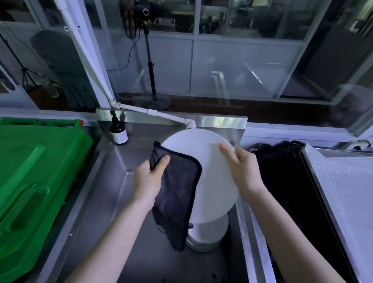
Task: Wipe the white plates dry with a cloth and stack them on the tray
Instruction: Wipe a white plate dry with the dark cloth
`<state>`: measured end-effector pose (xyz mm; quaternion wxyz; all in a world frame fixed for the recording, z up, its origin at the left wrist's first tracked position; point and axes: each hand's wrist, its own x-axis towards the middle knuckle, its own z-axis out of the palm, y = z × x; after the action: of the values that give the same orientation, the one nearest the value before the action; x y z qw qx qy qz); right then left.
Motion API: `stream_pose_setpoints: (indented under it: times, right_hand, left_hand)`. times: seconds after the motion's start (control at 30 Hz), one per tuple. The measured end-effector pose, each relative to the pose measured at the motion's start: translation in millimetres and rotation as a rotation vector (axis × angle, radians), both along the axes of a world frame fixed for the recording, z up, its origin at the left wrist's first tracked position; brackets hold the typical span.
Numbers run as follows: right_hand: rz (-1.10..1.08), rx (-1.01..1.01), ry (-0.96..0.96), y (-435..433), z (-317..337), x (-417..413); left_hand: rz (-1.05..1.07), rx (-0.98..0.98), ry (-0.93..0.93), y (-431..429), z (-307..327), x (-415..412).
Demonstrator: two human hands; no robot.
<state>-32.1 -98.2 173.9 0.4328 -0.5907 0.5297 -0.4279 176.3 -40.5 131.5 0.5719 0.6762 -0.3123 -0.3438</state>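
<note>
Steel sink (116, 181) below. R hand (241, 166) gripped white plate (214, 174) by rim, 2 o'clock; L hand (148, 178) pinched cloth (177, 183) at its 9 o'clock. Tray (352, 200) sat at 3 o'clock. Risk: wet rim (one-hand hold) could slip, plate hitting stack (207, 233).

white plate (212, 163), dark grey cloth (177, 196), green bin lid (32, 178)

Glass partitions (237, 64), seemingly dim light
</note>
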Motion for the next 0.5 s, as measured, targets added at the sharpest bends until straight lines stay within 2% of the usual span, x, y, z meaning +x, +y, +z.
stream_pose_setpoints:
  times: [0.1,0.23,0.3,0.37,0.5]
  right_hand:
    - [0.089,-0.012,0.161,0,-1,-4]
    - [0.389,-0.110,0.416,-2,16,-2]
    - [0.496,-0.171,0.528,1,17,6]
    - [0.472,-0.182,0.489,1,16,6]
    - [0.163,-0.142,0.250,9,3,1]
  left_hand:
    - [-0.126,0.074,-0.062,-2,-2,7]
    - [-0.463,0.068,-0.393,-12,15,8]
    - [-0.616,0.063,-0.489,-15,21,-1]
    - [-0.580,0.024,-0.483,-17,24,-6]
    - [-0.208,-0.037,-0.423,-15,23,4]
